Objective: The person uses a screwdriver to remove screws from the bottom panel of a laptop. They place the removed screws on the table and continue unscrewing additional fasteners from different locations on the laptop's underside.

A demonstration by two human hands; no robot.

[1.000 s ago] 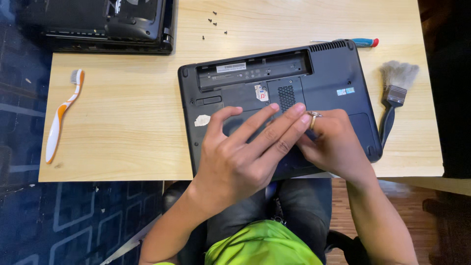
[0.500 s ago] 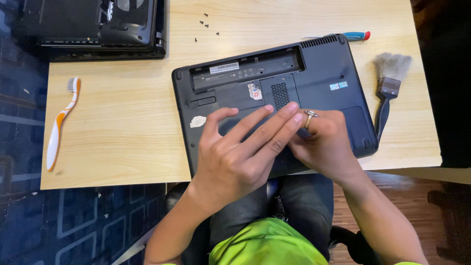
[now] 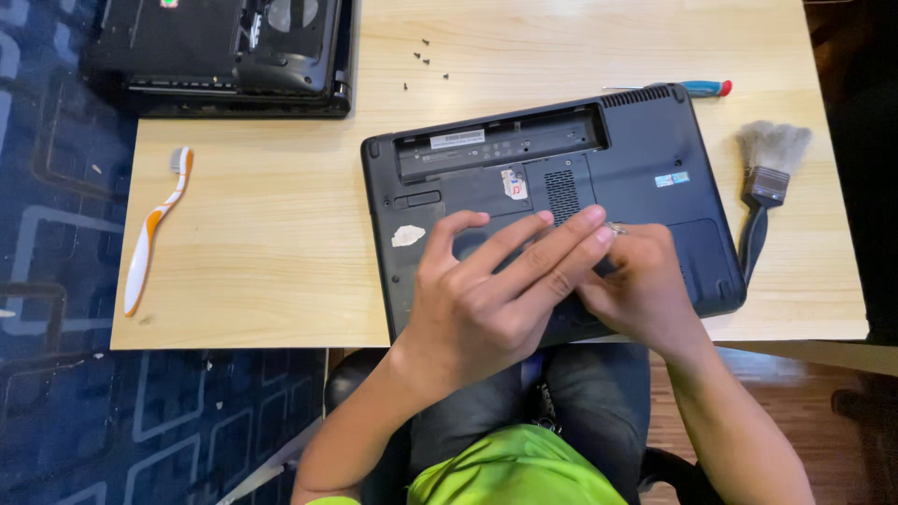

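On the light wooden table [image 3: 281,243], your left hand [image 3: 486,299] lies spread flat over the upturned black laptop [image 3: 636,159]; your right hand [image 3: 641,290], just beside it, pinches something small, hidden.

Both arms come up from the bottom and meet in the middle. The left hand [image 3: 491,299] lies flat, palm down, with long fingers [image 3: 561,245] spread and pointing up to the right. They cross over the right hand [image 3: 641,285]. The right hand is curled, its fingertips tucked under the left fingers.
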